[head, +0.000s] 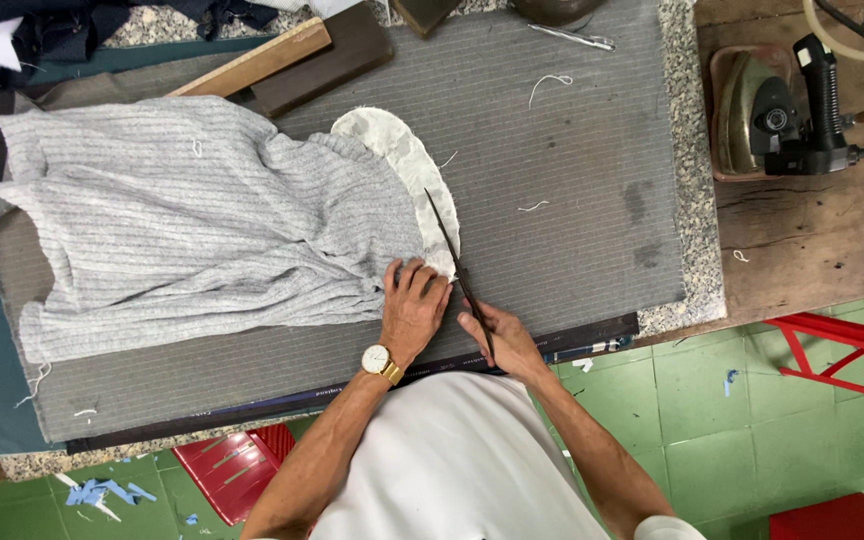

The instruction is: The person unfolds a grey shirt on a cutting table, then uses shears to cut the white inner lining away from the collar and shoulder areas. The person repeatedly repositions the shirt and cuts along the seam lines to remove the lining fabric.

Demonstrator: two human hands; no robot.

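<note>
One grey ribbed garment lies spread across a grey striped pressing pad on the work surface, its right edge overlapping one pale, curved fabric piece that arcs out from under it. Two hands at work, both near the pad's front edge. The left hand, flat w/ fingers spread, presses down where the knit meets the lower end of the pale piece — a gold-cased wristwatch on that wrist, forearm running back toward the body. The right hand is closed around the handle end of one pair of long dark scissors; the blades look nearly shut and point up and left, lying along the pale piece's right edge. Whether the tips are cutting fabric can't be told.

Elsewhere on the surface: one electric iron on its rest at far right, approx. level w/ the garment's top — well apart from the hands; one wooden ruler and one dark block at the pad's back edge; a few loose white threads. Below, green tiled floor, two red stools partly in view at right, one red tray by the left elbow.
</note>
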